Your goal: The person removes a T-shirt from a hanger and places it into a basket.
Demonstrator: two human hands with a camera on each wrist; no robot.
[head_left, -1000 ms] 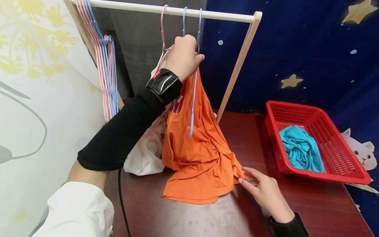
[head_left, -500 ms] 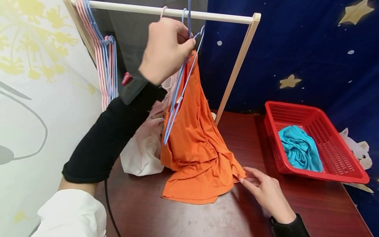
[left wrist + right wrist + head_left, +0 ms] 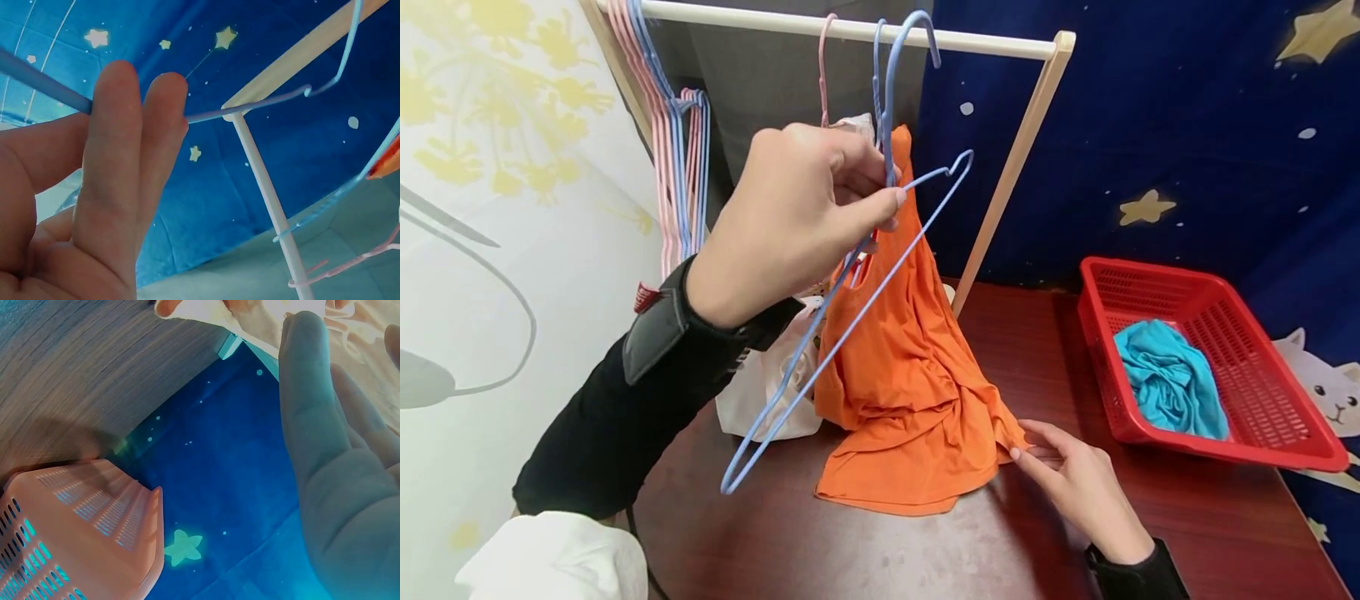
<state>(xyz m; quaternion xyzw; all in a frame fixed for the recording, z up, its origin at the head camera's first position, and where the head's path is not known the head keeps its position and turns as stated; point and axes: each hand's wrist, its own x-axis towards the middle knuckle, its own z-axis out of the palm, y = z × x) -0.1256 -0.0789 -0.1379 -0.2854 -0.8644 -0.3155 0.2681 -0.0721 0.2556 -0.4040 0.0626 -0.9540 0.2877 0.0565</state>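
My left hand [image 3: 797, 212] pinches a blue wire hanger [image 3: 889, 108] just below its hook, between thumb and fingers. The hanger slants down to the left in front of the rack, holds no garment, and its hook stands in front of the rod. Behind it an orange shirt [image 3: 917, 358] hangs from another blue hanger on the rod, its lower part heaped on the table. My right hand [image 3: 1078, 492] pinches the shirt's right corner low over the table. In the left wrist view the hanger wire [image 3: 250, 105] runs out past my fingertips.
A white rod [image 3: 985, 45] on wooden posts also carries a pink hanger [image 3: 822, 75] with a white garment [image 3: 775, 375] behind the shirt. Several pink and blue hangers [image 3: 673, 167] hang at far left. On the right, a red basket [image 3: 1285, 400] holds a turquoise cloth [image 3: 1172, 379].
My left hand has taken the blue hanger off the rod and drawn it nearer, down and to the left. The right hand and the orange shirt have stayed put.
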